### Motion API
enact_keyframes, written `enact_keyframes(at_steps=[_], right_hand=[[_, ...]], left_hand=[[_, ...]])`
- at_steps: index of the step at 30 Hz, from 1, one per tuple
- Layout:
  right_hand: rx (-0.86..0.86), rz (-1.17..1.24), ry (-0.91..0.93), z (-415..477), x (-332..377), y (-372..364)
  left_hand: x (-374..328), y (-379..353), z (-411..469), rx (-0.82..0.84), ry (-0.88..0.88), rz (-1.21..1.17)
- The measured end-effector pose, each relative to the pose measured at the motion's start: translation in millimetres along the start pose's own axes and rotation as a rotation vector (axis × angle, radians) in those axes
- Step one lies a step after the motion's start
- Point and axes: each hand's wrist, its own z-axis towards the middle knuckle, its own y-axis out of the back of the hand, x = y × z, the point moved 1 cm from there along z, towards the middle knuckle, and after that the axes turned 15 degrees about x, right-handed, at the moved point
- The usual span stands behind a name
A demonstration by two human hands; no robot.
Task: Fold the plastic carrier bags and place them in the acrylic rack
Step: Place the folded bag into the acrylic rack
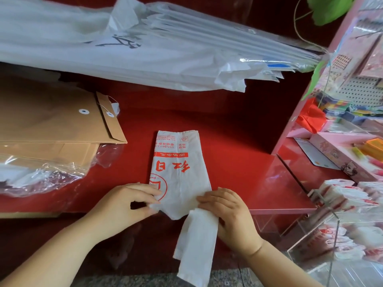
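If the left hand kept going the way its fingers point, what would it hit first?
The left hand pinches the carrier bag, so that comes first; carrying on rightward across it, it would likely meet the right hand.

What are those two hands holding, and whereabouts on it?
The white plastic carrier bag with red print: the left hand pinches its near left edge, and the right hand grips its near right end, beside the hanging handle strip.

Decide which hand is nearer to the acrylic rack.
Right. The right hand holds the carrier bag at its near end, just left of the acrylic rack; the left hand pinches the bag's other edge, farther left.
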Motion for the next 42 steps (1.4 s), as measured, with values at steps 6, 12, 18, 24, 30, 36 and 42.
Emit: enact_keyframes(at_steps=[6, 12, 18, 24, 30, 36, 42], right_hand=[[0.045, 0.312, -0.345, 3, 7, 12], [0.088, 0.429, -0.855, 41, 2, 16], [0.403, 0.055, -0.974, 66, 0, 18], [0.436, -0.081, -0.926, 65, 0, 21], [0.239, -0.022, -0.886, 56, -2, 16], [0.001, 0.043, -0.329, 42, 3, 11], [0.389, -0.248, -0.205, 16, 6, 4]], left_hand=[[-15, -4, 1, -0.110, 0.090, -0.140], [-17, -8, 13, -0.321, 0.196, -0.082], [-21, -11, 19, -0.361, 0.232, 0.063], [-18, -6, 21, -0.292, 0.181, 0.203], [-8, -11, 17, -0.287, -0.074, 0.408], [-7, -15, 17, -0.154, -0.141, 0.494], [-4, -14, 12, 0.031, -0.105, 0.636]])
